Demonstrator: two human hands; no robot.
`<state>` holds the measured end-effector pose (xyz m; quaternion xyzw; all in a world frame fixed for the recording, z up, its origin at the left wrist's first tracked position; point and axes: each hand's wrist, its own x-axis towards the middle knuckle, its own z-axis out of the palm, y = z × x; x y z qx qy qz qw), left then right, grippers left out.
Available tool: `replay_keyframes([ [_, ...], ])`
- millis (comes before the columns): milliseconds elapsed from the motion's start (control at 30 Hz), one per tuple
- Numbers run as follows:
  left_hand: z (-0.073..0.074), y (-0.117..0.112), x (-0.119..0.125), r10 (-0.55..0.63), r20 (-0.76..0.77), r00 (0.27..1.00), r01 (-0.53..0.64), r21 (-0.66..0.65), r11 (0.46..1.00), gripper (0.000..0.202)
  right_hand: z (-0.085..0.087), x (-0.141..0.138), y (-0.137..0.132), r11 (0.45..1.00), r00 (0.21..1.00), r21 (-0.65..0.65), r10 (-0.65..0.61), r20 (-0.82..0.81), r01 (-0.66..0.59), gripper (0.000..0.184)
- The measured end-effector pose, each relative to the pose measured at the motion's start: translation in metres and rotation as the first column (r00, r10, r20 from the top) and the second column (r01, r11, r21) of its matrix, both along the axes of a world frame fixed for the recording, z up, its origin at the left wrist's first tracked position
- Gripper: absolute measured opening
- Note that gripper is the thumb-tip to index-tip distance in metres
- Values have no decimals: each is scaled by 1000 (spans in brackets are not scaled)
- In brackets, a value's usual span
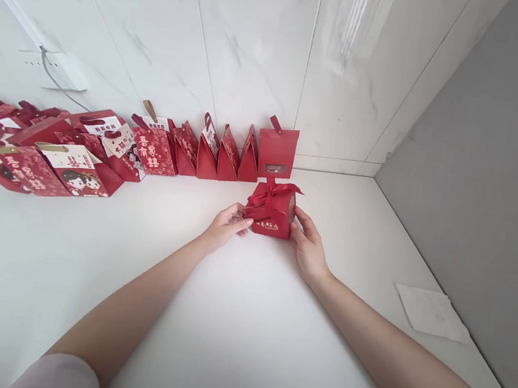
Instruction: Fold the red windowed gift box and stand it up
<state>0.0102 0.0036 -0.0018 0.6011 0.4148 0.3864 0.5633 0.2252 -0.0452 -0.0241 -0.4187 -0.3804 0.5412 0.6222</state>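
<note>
A red gift box [272, 226] with gold writing rests on the white counter, a red ribbon bow [270, 197] tied on its top. My left hand [228, 223] grips the left side of the box, thumb toward the front. On the opposite side, my right hand [307, 242] has its fingers against the right end. The box is held between both hands. Directly behind it stands a flat-faced red box [277, 149] with a small window and a ribbon loop.
Several tent-shaped red boxes [230, 155] line the wall. More red boxes [78, 173] with white labels crowd the left. A white sheet [432, 312] lies near the grey panel [493, 187] on the right. A wall socket [53, 69] has a grey cable.
</note>
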Motion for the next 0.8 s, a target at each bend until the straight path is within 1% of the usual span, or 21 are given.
replay_keyframes([
  [33,-1,2,-1,49,30,998,-49,7,999,32,1,1,0,1000,1000,7,15,6,-15,46],
  [100,-5,9,-5,189,127,974,-192,12,981,30,3,1,-1,1000,1000,-16,22,-18,-22,34],
  [200,-10,20,-12,406,283,869,-420,-11,907,33,6,1,-5,998,1000,-71,3,-18,-4,32],
  [267,-11,25,-16,477,336,812,-496,-33,868,36,7,0,-7,999,999,-52,-3,33,5,30],
  [333,-9,25,-17,485,349,802,-503,-44,863,35,8,0,-10,1000,996,-10,-22,89,23,28],
  [433,-4,22,-18,432,321,843,-441,-48,896,28,8,-1,-12,999,983,43,-32,181,24,30],
  [500,-2,19,-17,369,286,884,-372,-47,927,26,9,-2,-14,996,961,76,17,275,-39,31],
  [600,0,16,-16,253,200,947,-257,-6,966,35,9,-5,-16,982,897,113,87,434,-150,33],
  [633,-1,16,-15,233,172,957,-238,11,971,38,9,-6,-16,978,884,109,109,454,-176,33],
  [667,-1,16,-15,230,151,961,-236,24,972,39,9,-7,-15,975,889,96,139,437,-200,34],
  [700,-1,16,-14,237,140,961,-244,29,969,40,9,-7,-14,973,910,81,172,377,-218,36],
  [767,-1,19,-15,279,142,950,-284,15,959,41,8,-5,-11,972,959,36,222,173,-232,37],
  [800,0,21,-17,313,139,940,-316,-1,949,40,9,-3,-8,975,973,13,222,68,-223,37],
])
